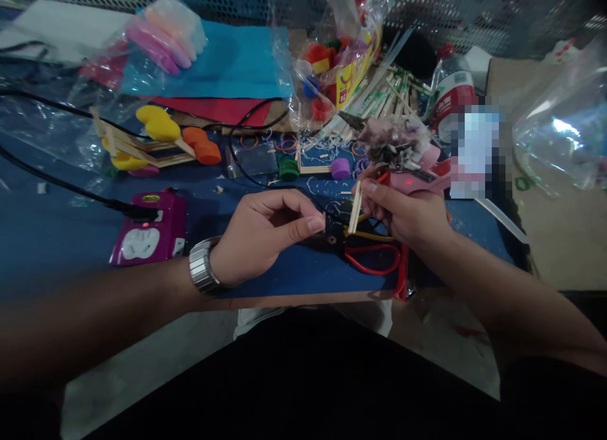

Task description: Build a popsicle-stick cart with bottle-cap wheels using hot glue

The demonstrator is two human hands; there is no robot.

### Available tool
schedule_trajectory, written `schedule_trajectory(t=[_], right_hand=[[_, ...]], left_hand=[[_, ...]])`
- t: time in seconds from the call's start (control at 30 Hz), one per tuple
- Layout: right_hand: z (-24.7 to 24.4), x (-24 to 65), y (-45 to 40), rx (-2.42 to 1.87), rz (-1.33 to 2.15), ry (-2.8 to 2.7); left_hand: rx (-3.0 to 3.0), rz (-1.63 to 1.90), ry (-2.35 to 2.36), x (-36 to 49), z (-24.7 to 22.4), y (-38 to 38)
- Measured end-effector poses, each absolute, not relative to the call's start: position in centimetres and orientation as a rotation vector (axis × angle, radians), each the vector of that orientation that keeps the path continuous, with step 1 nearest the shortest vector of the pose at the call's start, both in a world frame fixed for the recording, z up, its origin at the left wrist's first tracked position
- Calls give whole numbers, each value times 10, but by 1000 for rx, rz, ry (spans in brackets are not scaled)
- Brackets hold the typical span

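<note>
Fingers of the right hand grasp two slim, pale wooden sticks, slanting above the blue bench. On the left hand, thumb and forefinger nearly meet; whether they grip anything, I cannot tell. Beside the right hand is a pink plastic glue gun.

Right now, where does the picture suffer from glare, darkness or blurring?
Head view: white glare on the clear crumpled plastic bag at right; head view: black cloth at the bottom, nearly without detail; head view: coarse pixel patch hiding details; head view: pale wooden sticks in the bare right hand, fairly clear.
</note>
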State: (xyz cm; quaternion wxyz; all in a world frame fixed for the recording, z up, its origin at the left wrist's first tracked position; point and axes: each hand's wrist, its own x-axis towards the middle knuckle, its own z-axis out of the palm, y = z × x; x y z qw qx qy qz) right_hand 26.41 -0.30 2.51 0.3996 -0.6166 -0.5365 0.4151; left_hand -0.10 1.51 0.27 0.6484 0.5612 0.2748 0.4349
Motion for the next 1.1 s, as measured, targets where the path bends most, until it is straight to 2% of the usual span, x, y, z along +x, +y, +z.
schedule_trajectory(t=[0.43,0.67,0.83,1.1], right_hand=[[21,263,-1,-1417,1115,-1340],[34,259,8,-1561,1036,-1363],[46,251,15,-1486,1021,-1374],[32,246,22,-1419,924,-1322]], left_hand=[[1237,962,663,0,3,14],[1099,1006,695,4,0,16],[1151,1042,727,4,-5,19],[1129,986,737,6,0,16]])
